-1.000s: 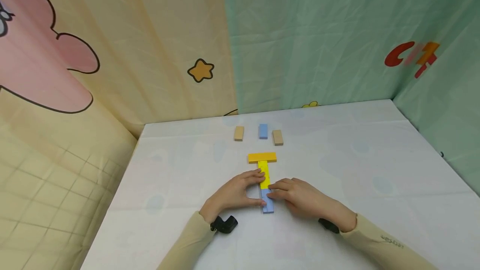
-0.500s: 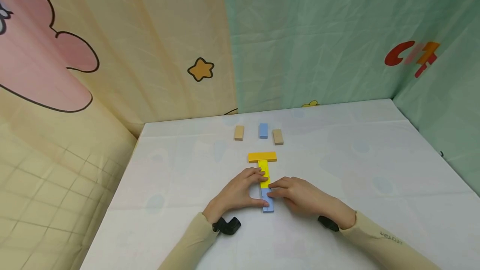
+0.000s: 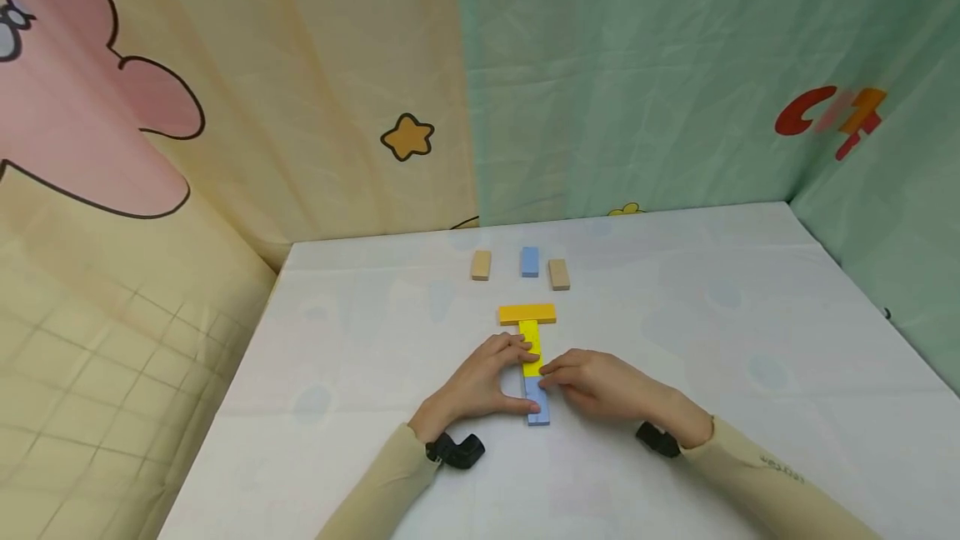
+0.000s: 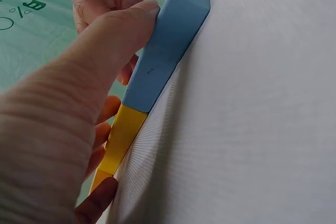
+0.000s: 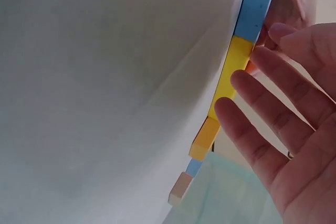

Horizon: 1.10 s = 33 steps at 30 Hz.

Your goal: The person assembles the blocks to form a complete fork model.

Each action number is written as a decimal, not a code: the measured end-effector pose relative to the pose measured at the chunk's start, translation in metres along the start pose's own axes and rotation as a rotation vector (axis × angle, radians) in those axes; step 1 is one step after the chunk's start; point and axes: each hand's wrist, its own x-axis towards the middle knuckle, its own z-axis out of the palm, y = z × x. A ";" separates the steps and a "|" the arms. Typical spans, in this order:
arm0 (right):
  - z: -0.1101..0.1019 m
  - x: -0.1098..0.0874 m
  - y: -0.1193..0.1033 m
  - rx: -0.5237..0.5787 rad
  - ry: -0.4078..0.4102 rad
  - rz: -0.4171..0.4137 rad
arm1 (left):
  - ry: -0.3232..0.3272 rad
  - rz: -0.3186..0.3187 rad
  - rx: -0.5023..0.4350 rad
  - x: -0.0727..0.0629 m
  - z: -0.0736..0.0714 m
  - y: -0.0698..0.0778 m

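Note:
A blue block (image 3: pixel 536 398) and a yellow block (image 3: pixel 530 348) lie end to end on the white cloth, with an orange block (image 3: pixel 527 314) crosswise at their far end, forming a T. My left hand (image 3: pixel 480 382) lies along the left side: its thumb touches the blue block near its near end, and its fingertips rest on the yellow block. On the other side, my right hand (image 3: pixel 600 382) has its fingertips at the right edge where blue and yellow meet. The right wrist view shows that hand's fingers (image 5: pixel 273 98) spread and nearly straight.
Beyond the T lie two tan blocks, one on the left (image 3: pixel 481 265) and one on the right (image 3: pixel 558 274), with another blue block (image 3: pixel 529 262) between them. A printed curtain (image 3: pixel 637 73) hangs behind the table (image 3: pixel 360 315).
My left thumb has slid slightly right over the blue block, and its fingertips have shifted a little on the yellow one. My right fingertips have drawn slightly back toward the edge. The blocks stay put.

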 end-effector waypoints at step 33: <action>-0.033 0.044 0.073 -0.031 0.026 0.531 | -0.024 -0.009 0.009 0.000 -0.003 0.000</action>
